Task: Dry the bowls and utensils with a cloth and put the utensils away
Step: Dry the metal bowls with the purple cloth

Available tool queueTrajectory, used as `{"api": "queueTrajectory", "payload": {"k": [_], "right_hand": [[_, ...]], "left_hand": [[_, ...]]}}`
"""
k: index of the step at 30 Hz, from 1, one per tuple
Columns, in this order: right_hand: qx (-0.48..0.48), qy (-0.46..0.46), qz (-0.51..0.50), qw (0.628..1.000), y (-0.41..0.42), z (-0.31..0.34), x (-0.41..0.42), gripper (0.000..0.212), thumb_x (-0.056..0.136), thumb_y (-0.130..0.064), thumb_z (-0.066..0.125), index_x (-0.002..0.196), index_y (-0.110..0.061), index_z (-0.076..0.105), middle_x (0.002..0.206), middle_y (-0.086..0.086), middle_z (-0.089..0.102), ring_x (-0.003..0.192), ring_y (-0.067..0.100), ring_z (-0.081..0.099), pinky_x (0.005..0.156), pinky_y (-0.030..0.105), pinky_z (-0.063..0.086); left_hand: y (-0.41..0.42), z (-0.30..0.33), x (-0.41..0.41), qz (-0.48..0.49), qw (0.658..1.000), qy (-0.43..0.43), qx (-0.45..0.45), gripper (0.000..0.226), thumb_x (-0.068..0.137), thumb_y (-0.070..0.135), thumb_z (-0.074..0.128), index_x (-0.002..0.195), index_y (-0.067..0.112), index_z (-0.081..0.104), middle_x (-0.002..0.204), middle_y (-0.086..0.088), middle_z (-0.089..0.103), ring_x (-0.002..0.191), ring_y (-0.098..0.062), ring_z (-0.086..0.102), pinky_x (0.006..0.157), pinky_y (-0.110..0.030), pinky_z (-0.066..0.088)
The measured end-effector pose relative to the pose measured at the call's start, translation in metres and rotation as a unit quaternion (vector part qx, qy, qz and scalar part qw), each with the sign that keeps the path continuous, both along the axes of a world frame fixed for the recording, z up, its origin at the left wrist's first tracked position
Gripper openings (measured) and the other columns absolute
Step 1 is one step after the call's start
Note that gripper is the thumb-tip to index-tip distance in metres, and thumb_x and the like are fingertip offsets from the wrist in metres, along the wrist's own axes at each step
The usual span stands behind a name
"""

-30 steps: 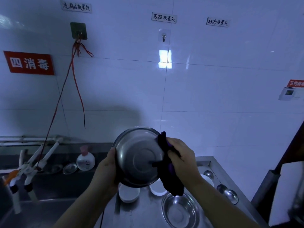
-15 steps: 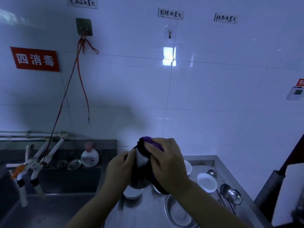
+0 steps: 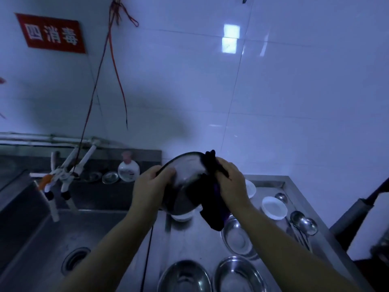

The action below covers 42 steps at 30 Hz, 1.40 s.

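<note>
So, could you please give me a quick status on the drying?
Left hand grips steel bowl at rim. Right hand presses dark cloth on it. Ladles untouched on counter. Nothing in the way.

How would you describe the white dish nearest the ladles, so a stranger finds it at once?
Start at the steel counter right of the sink. Near its right edge lie metal ladles; just left of them sits a small round white dish. Unlike the other white dishes, it stands fully uncovered, and unlike the steel bowls in front, it is white and shallow.

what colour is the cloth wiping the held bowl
Dark, nearly black, with a purple patch, though the dim bluish light muddies it; the cloth shows in the head view, the only one.
</note>
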State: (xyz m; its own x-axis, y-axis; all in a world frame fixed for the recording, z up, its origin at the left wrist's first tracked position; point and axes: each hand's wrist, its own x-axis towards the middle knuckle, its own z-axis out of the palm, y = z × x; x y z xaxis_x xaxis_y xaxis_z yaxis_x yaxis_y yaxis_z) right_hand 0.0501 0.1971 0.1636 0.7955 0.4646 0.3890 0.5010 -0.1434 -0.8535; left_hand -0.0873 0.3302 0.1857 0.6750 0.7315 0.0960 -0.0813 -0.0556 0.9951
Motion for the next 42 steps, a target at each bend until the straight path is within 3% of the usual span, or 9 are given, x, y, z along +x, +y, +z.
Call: {"api": "queueTrajectory", "payload": {"k": [5, 10, 13, 15, 19, 24, 28, 37, 42], "right_hand": [[-0.057, 0.109, -0.017, 0.992, 0.000, -0.043, -0.007, 0.031, 0.087, -0.012, 0.062, 0.087, -0.043, 0.064, 0.090, -0.015, 0.068, 0.087, 0.006, 0.062, 0.079, 0.022, 0.046], [-0.100, 0.155, -0.047, 0.982, 0.003, -0.077, -0.016, 0.012, 0.084, -0.030, 0.060, 0.083, -0.042, 0.061, 0.082, -0.022, 0.064, 0.078, -0.009, 0.058, 0.066, 0.007, 0.039], [-0.105, 0.168, -0.082, 0.977, 0.002, -0.104, -0.015, 0.029, 0.086, -0.003, 0.059, 0.096, -0.029, 0.066, 0.083, -0.016, 0.065, 0.078, -0.008, 0.058, 0.064, 0.003, 0.038], [-0.108, 0.198, -0.092, 0.970, 0.003, -0.121, -0.015, 0.033, 0.084, 0.004, 0.057, 0.101, -0.024, 0.067, 0.090, -0.004, 0.067, 0.086, 0.009, 0.061, 0.072, 0.016, 0.042], [-0.102, 0.222, -0.128, 0.961, 0.005, -0.146, -0.017, 0.047, 0.083, 0.007, 0.056, 0.089, -0.040, 0.062, 0.091, -0.003, 0.065, 0.086, 0.014, 0.059, 0.071, 0.020, 0.041], [-0.087, 0.242, -0.166, 0.952, 0.001, -0.164, -0.017, 0.045, 0.084, 0.005, 0.057, 0.084, -0.040, 0.064, 0.090, -0.007, 0.065, 0.083, 0.008, 0.058, 0.071, 0.022, 0.041], [-0.072, 0.261, -0.201, 0.942, -0.002, -0.171, -0.015, 0.043, 0.085, 0.004, 0.057, 0.083, -0.039, 0.063, 0.088, -0.018, 0.063, 0.081, -0.003, 0.058, 0.073, 0.019, 0.040], [-0.067, 0.278, -0.245, 0.926, -0.013, -0.174, -0.012, 0.038, 0.087, 0.003, 0.056, 0.121, -0.013, 0.063, 0.113, 0.008, 0.066, 0.106, 0.025, 0.060, 0.098, 0.042, 0.046], [-0.033, 0.293, -0.282, 0.913, -0.026, -0.169, -0.011, 0.034, 0.089, 0.000, 0.055, 0.116, -0.017, 0.065, 0.099, 0.002, 0.066, 0.081, 0.012, 0.059, 0.070, 0.025, 0.046]], "left_hand": [[0.048, -0.020, -0.008, -0.011, 0.999, 0.046, 0.019, 0.039, 0.069, 0.036, 0.061, 0.088, 0.001, 0.062, 0.077, -0.017, 0.061, 0.071, -0.023, 0.057, 0.062, -0.033, 0.044], [0.099, -0.076, -0.011, 0.034, 0.973, 0.171, 0.154, 0.022, 0.072, 0.029, 0.060, 0.071, 0.008, 0.057, 0.061, -0.006, 0.055, 0.059, -0.017, 0.048, 0.054, -0.032, 0.036], [0.112, -0.123, -0.011, -0.007, 0.933, 0.229, 0.278, 0.020, 0.074, 0.012, 0.062, 0.062, 0.024, 0.050, 0.054, 0.008, 0.052, 0.050, -0.007, 0.049, 0.044, -0.021, 0.030], [0.116, -0.150, -0.011, -0.053, 0.904, 0.232, 0.356, 0.019, 0.073, 0.008, 0.062, 0.065, 0.025, 0.057, 0.058, 0.014, 0.056, 0.058, -0.005, 0.056, 0.047, -0.013, 0.031], [0.121, -0.190, -0.010, -0.128, 0.849, 0.256, 0.445, 0.026, 0.073, 0.001, 0.064, 0.089, 0.021, 0.069, 0.085, 0.001, 0.070, 0.077, -0.020, 0.065, 0.063, -0.025, 0.050], [0.123, -0.216, -0.015, -0.168, 0.760, 0.319, 0.540, 0.036, 0.036, -0.004, 0.084, 0.051, 0.016, 0.059, 0.050, -0.001, 0.055, 0.044, -0.023, 0.055, 0.038, -0.022, 0.038], [0.127, -0.231, -0.012, -0.187, 0.744, 0.338, 0.545, 0.039, 0.030, -0.003, 0.083, 0.047, 0.015, 0.054, 0.044, -0.001, 0.049, 0.039, -0.022, 0.050, 0.037, -0.021, 0.031], [0.127, -0.256, -0.012, -0.175, 0.743, 0.321, 0.561, 0.041, 0.028, -0.008, 0.080, 0.049, 0.013, 0.052, 0.047, -0.004, 0.049, 0.042, -0.024, 0.050, 0.037, -0.024, 0.033], [0.128, -0.263, -0.014, -0.169, 0.751, 0.309, 0.558, 0.039, 0.030, -0.009, 0.077, 0.050, 0.013, 0.053, 0.049, -0.004, 0.050, 0.044, -0.026, 0.051, 0.040, -0.026, 0.036]]}}
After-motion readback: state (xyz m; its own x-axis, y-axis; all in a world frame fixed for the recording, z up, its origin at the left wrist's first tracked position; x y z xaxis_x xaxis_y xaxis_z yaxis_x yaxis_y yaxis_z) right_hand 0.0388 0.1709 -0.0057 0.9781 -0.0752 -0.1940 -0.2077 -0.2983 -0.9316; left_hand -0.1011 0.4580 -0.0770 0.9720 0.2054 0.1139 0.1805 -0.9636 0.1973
